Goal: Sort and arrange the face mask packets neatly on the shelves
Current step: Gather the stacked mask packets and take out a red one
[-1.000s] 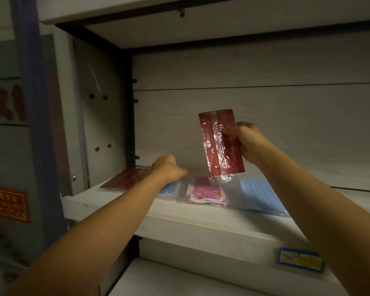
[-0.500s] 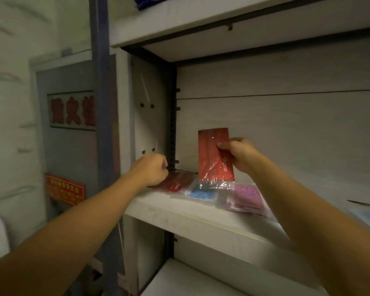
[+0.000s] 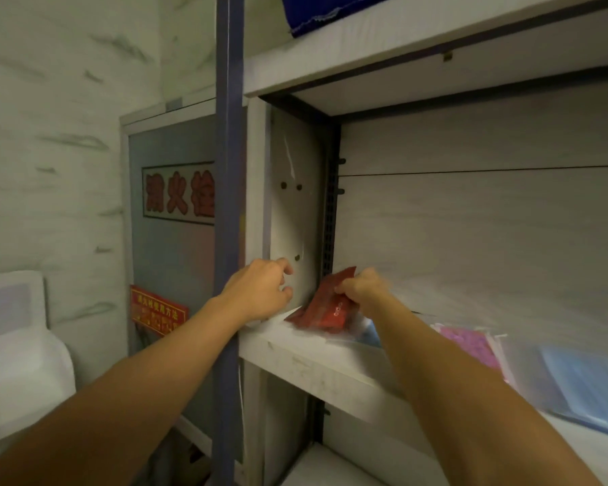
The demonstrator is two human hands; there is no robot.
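Now the head view: the red packet [image 3: 327, 306] that stood upright in the air a second ago is down at the shelf [image 3: 316, 359], tilted and laid onto another red packet at the shelf's left end, hard by the side panel [image 3: 295, 205]. So red is joining red, and the sort looks to be moving along. The right hand [image 3: 364, 291] pinches the packet by its upper edge, fingers curled over it, not yet letting go. The left hand [image 3: 260, 292] has come off the packets and hovers just left of the red pile, in front of the panel, fingers loosely curled and holding nothing. Further right along the shelf lie a pink packet [image 3: 471, 347] and a blue packet [image 3: 583, 384], flat. A sliver of another blue one peeks out beside the right wrist; it's too blurred to say more.
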